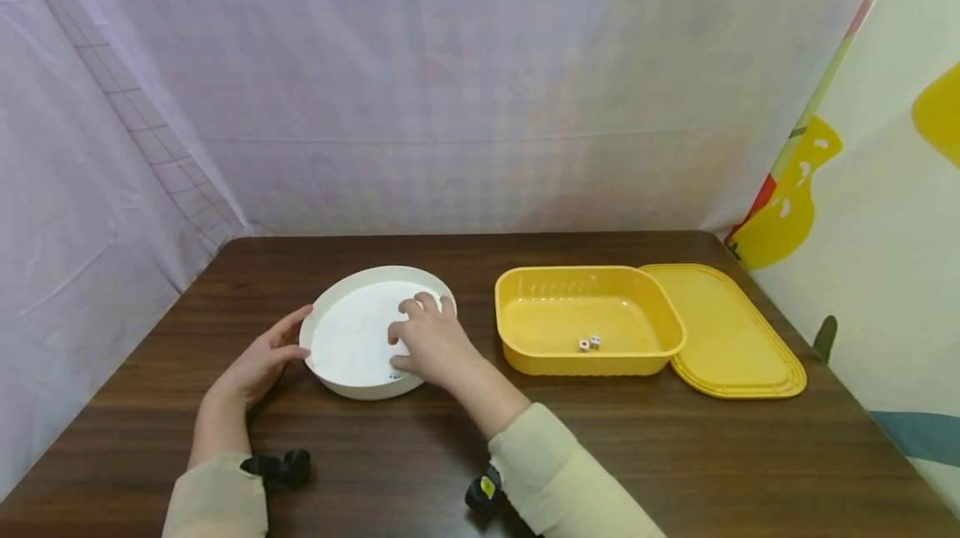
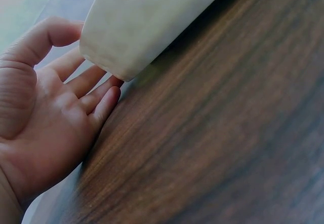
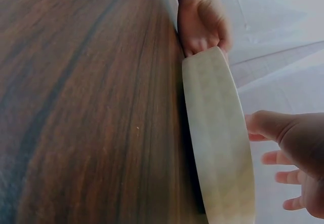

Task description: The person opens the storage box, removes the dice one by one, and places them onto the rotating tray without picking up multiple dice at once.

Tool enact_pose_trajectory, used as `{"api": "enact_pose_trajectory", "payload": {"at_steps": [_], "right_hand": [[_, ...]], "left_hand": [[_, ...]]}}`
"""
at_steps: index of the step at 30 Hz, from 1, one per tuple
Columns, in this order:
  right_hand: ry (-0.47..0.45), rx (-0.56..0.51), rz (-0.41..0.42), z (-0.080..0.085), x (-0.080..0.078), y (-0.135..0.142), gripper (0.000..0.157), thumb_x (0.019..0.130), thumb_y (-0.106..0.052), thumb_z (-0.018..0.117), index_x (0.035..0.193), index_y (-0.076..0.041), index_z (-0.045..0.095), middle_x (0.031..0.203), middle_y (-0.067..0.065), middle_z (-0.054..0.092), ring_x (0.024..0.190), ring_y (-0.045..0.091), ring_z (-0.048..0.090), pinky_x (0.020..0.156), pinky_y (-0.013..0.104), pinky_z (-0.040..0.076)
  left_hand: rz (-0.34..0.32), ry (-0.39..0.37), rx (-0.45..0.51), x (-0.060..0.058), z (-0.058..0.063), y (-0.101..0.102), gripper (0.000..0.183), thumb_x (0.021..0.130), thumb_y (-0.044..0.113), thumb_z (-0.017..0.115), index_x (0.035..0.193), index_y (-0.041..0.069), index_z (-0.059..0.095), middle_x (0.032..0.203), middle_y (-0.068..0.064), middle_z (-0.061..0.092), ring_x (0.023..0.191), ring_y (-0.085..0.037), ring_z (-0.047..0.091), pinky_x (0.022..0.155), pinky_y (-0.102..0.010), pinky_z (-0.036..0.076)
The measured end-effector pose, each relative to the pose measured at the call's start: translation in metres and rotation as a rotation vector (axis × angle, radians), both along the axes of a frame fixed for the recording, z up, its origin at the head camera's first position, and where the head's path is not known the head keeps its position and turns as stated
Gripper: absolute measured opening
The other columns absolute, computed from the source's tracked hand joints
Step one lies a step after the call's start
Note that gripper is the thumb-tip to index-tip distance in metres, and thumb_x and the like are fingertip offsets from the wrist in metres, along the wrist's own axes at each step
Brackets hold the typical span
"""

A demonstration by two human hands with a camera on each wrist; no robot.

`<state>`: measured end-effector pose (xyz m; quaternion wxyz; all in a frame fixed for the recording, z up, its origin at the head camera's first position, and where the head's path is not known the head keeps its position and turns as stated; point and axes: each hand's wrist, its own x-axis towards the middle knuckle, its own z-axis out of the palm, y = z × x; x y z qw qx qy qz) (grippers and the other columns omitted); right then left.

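A white round dish (image 1: 352, 342) with a low wall stands on the left half of the table. My left hand (image 1: 258, 361) holds its left side; in the left wrist view the thumb (image 2: 66, 33) bends against the rim while the other fingers reach round the lower edge. My right hand (image 1: 435, 344) is over the right part of the dish, fingers spread and bent downward. Small dark-spotted white dice (image 1: 395, 374) lie by its thumb, partly hidden. In the right wrist view the right fingers (image 3: 288, 177) hang apart beyond the dish's wall.
Right of the dish stands a yellow rectangular tub (image 1: 592, 364) holding two white dice (image 1: 589, 344). A flat yellow lid (image 1: 738, 338) lies beside it, partly behind its right end. The dark wooden table (image 1: 390, 463) meets a pale curtain (image 1: 480, 104) at the back.
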<state>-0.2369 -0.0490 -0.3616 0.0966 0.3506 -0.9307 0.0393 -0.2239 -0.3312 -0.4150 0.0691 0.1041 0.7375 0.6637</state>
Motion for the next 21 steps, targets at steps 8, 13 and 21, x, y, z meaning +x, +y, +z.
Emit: {"api": "enact_pose_trajectory", "payload": {"at_steps": [8,13,21], "right_hand": [[-0.049,-0.011,0.002,0.008,0.002,0.007,0.031,0.083,-0.045,0.07,0.107,-0.026,0.071,0.13,0.004,0.053,0.126,0.027,0.036,0.103,0.055,0.024],[-0.052,-0.013,0.001,0.017,0.005,0.016,0.033,0.083,-0.046,0.07,0.108,-0.024,0.071,0.13,0.004,0.053,0.126,0.026,0.035,0.102,0.053,0.024],[-0.015,-0.037,0.009,0.025,0.009,0.038,0.033,0.083,-0.046,0.07,0.106,-0.023,0.072,0.128,0.005,0.053,0.125,0.027,0.036,0.102,0.054,0.023]], "left_hand": [[0.007,0.0,0.009,0.0,-0.001,-0.001,0.073,0.089,-0.006,0.051,0.151,-0.004,0.012,0.154,-0.025,0.011,0.128,-0.018,0.027,0.107,-0.04,0.01],[-0.001,0.005,0.012,0.0,-0.001,-0.001,0.074,0.089,-0.006,0.051,0.151,-0.004,0.011,0.154,-0.025,0.01,0.129,-0.02,0.026,0.106,-0.034,0.014],[-0.001,-0.003,0.014,0.0,0.001,0.001,0.073,0.089,-0.006,0.05,0.151,-0.004,0.01,0.154,-0.025,0.01,0.133,-0.03,0.02,0.108,-0.046,0.007]]}}
